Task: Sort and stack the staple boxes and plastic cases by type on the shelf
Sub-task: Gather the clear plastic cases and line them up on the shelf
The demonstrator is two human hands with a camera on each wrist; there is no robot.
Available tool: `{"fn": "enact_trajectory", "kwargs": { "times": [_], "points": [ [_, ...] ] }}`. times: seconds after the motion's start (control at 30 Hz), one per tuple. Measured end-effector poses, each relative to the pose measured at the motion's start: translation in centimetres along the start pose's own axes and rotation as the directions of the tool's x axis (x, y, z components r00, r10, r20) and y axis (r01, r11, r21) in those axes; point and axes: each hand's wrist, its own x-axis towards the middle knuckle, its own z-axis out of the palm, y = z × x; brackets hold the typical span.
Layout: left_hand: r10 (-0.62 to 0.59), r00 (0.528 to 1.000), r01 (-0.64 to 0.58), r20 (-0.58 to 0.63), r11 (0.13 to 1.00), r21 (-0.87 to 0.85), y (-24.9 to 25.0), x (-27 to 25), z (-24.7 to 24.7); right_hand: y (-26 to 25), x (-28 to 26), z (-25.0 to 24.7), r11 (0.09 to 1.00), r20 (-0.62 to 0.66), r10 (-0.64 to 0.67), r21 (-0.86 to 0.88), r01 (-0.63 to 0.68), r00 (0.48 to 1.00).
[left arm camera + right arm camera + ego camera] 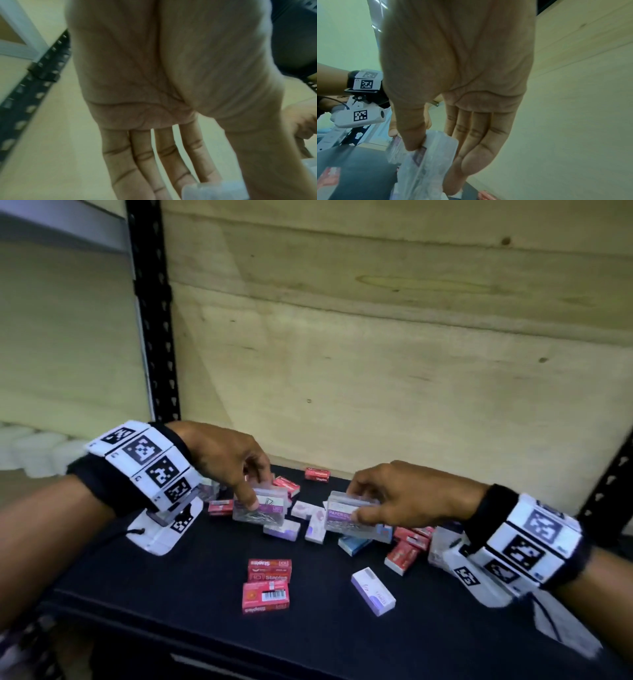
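Note:
My left hand (pixel 239 474) pinches a clear plastic case of paper clips (pixel 260 506) between thumb and fingers, just above the black shelf (pixel 171 587). In the left wrist view only a corner of that case (pixel 205 190) shows under the fingers (pixel 154 162). My right hand (pixel 394 494) grips a second clear paper clip case (pixel 349 515) with a purple label; the right wrist view shows this case (pixel 426 162) held between thumb and fingers (pixel 474 142). Red staple boxes (pixel 269 570), (pixel 265 596) lie near the front. A white-purple box (pixel 373 591) lies right of them.
More red, white and blue boxes (pixel 354 544) are scattered at mid shelf, one red box (pixel 317 474) by the plywood back wall (pixel 376 354). A black perforated upright (pixel 154 320) stands at the left, another (pixel 609 494) at the right.

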Motion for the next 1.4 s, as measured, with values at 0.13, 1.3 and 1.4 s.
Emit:
{"fn": "enact_trajectory", "kwargs": {
  "times": [0.13,1.3,1.4],
  "points": [
    [-0.183,0.982,0.184,-0.052,0.982,0.030,-4.1,-2.4,-1.0,-3.2,4.6,0.3,0.995,-0.021,-0.096,0.033,0.097,0.995],
    [-0.407,0.889,0.397,-0.212,0.914,-0.090,-18.5,-4.0,2.3,-15.9,20.4,2.7,0.973,0.125,-0.225,-0.024,0.230,0.966],
    [-0.399,0.886,0.389,-0.235,0.917,-0.090,-18.6,-3.8,2.4,-15.5,20.5,2.8,0.970,0.104,-0.242,0.015,0.242,0.965]
  ]
}}
